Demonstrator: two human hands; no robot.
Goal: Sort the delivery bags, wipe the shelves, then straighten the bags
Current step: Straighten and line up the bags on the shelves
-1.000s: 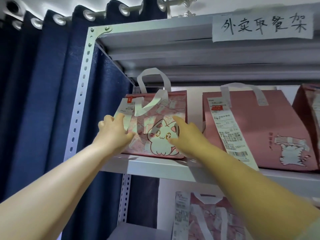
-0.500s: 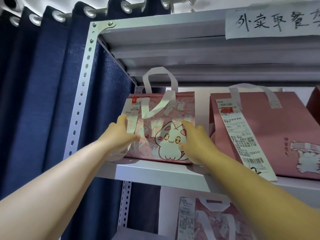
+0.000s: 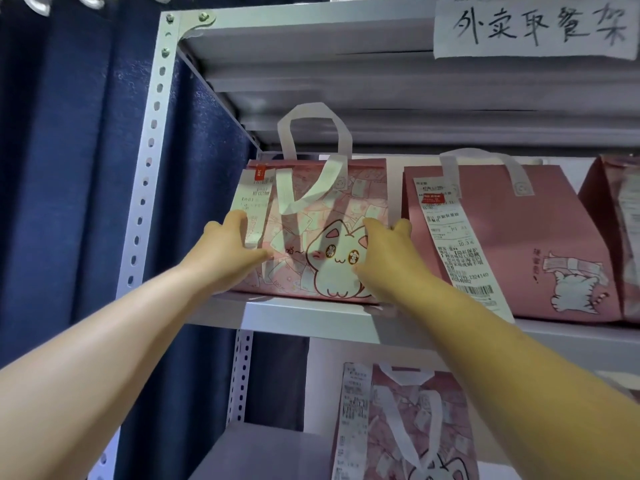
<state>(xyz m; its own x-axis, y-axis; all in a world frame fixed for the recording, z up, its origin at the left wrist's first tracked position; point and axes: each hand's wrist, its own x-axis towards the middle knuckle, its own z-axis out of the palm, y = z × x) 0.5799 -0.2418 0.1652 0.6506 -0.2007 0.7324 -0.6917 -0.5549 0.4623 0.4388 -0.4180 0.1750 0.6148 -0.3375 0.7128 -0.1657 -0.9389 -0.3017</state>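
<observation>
The pink fabric cat-print bag (image 3: 322, 216), with pale strap handles and a white cartoon cat on its front, stands upright at the left end of the grey metal shelf board (image 3: 304, 315), held between both hands. The left hand (image 3: 225, 252) clasps its left edge. Its fingers (image 3: 232, 220) curl up over a long white paper receipt (image 3: 252, 206) that hangs down that side, and the thumb lies across the front panel just below them. The right hand (image 3: 382, 259) clasps the right edge, with one digit laid on the front beside the cat's ear and the rest hooked round the corner; how far they reach behind cannot be seen. Just beyond the right fingertips stands a plain dusty-pink bag (image 3: 540, 230) with a small white cat drawing low on its front; whether it touches them I cannot tell. Its own printed slip (image 3: 457, 251) hangs slantwise past the shelf edge. Farther right of those fingers, a darker pink third bag (image 3: 609, 237) is cut off by the frame. Left of the left fingers rises a grey perforated steel upright (image 3: 149, 161), and beyond it hangs a navy blue cloth curtain (image 3: 69, 168). Above both hands, a white paper sign (image 3: 533, 26) with handwritten black characters is stuck to the top shelf's front. Below the wrists, on the next shelf down, stands a lower patterned bag (image 3: 426, 431), pink with pale handles and a receipt on its left side.
</observation>
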